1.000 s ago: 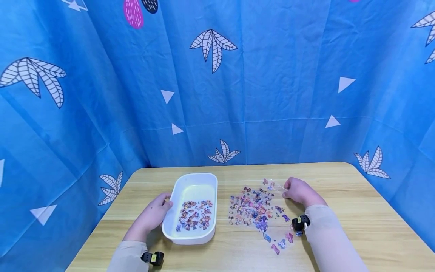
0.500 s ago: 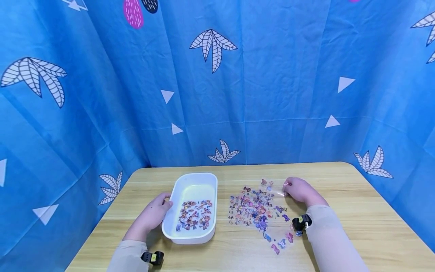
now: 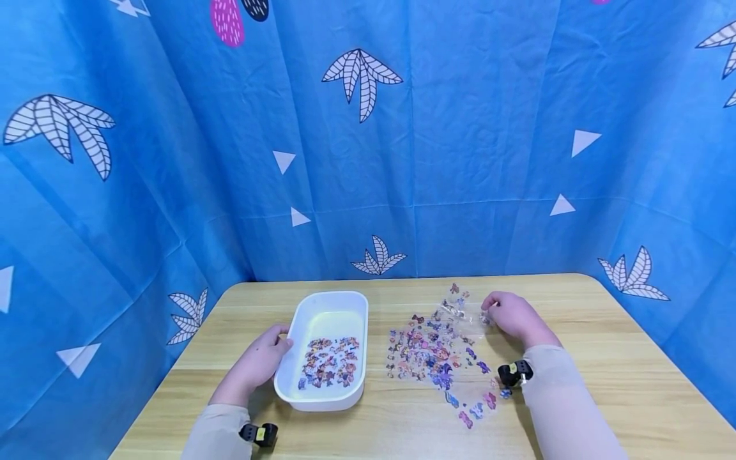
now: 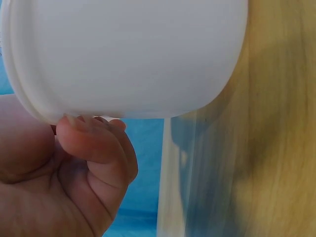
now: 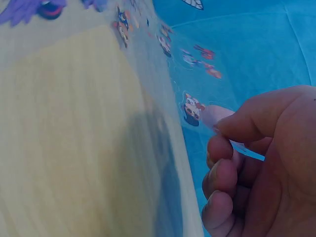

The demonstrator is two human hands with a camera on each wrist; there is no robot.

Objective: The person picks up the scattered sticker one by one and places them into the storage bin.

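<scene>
My left hand (image 3: pixel 261 358) grips the left rim of a white plastic tub (image 3: pixel 322 406). In the left wrist view its curled fingers (image 4: pixel 91 140) lie against the outer wall, under the lip. A patch of small printed stickers (image 3: pixel 330 364) lies inside the tub. My right hand (image 3: pixel 512 314) pinches the corner of a clear sticker sheet (image 3: pixel 471 326) between thumb and forefinger. In the right wrist view the sheet shows little cartoon figures, one right beside the thumb, and it is raised off the table at the pinched corner.
More clear sheets of colourful stickers (image 3: pixel 428 351) lie overlapping on the wooden table (image 3: pixel 402 421), right of the tub. Purple, blue and pink figures show toward the near side. A blue patterned curtain (image 3: pixel 460 160) hangs behind the table and along both sides.
My right hand has lifted the sheet's corner and moved slightly back and right, so more of the sheet shows raised and bent. My left hand and the tub stay put.
</scene>
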